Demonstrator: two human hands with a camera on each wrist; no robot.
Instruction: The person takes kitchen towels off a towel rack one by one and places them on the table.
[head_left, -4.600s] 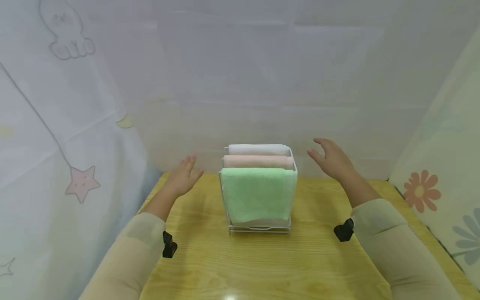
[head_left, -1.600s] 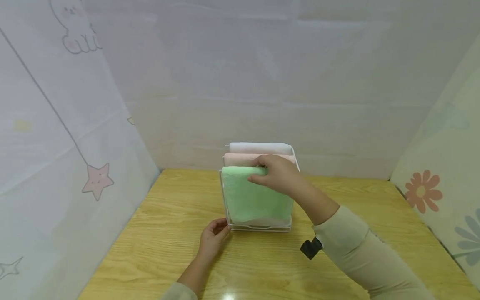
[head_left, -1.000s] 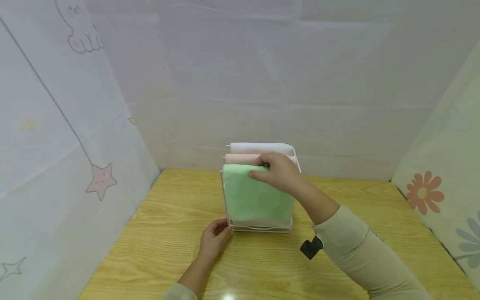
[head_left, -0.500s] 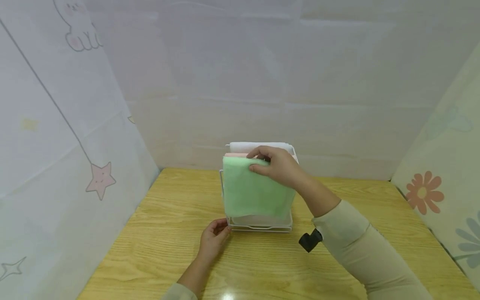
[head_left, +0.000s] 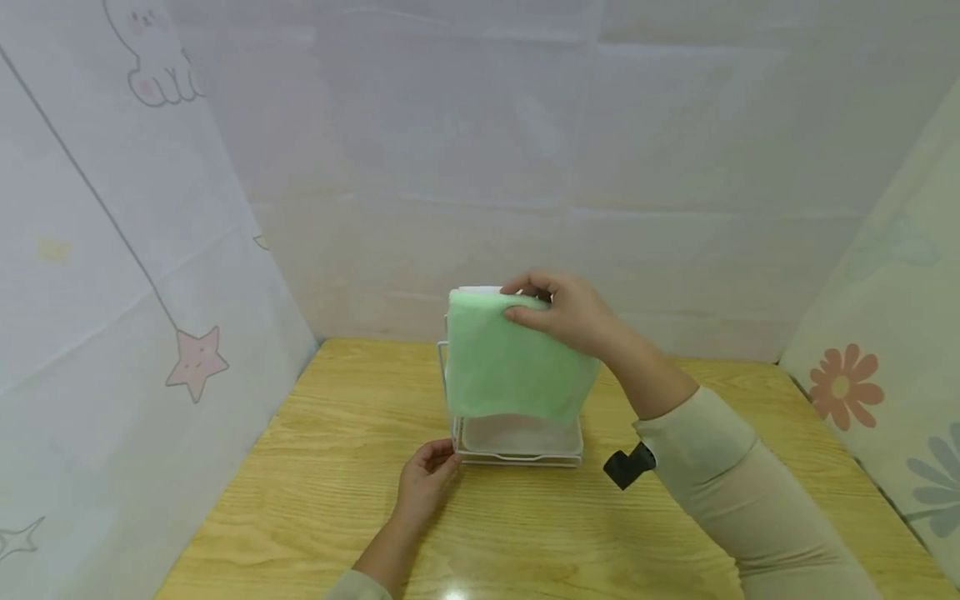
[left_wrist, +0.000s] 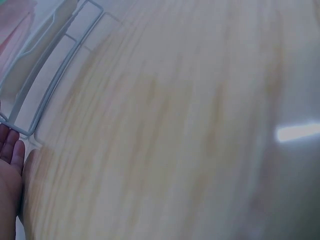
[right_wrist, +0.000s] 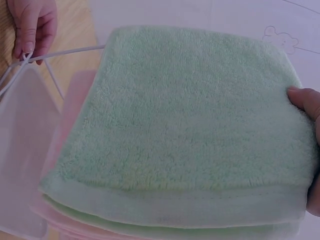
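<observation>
In the head view, my right hand [head_left: 573,317] pinches the top edge of a folded green towel [head_left: 517,367], thumb in front and fingers behind. The towel hangs in front of a white wire rack [head_left: 440,367], its lower edge above the pale tray [head_left: 521,435] in the rack's base. With thumb and fingers, my left hand [head_left: 423,482] grips the rack's lower front left corner. A sliver of white towel [head_left: 477,289] shows behind the green one. A pink towel [right_wrist: 77,97] appears in the right wrist view, partly covered by the green towel.
The rack stands on a wood-grain table [head_left: 315,483]. A pale cloth backdrop [head_left: 510,167] rises behind it, with printed side panels left and right. A black wrist camera [head_left: 628,465] sits by my right sleeve.
Both hands came in from the sides; the left took hold of the rack's corner, the right of the green towel. The towel has risen, uncovering the tray and hiding the pink towel from the head view.
</observation>
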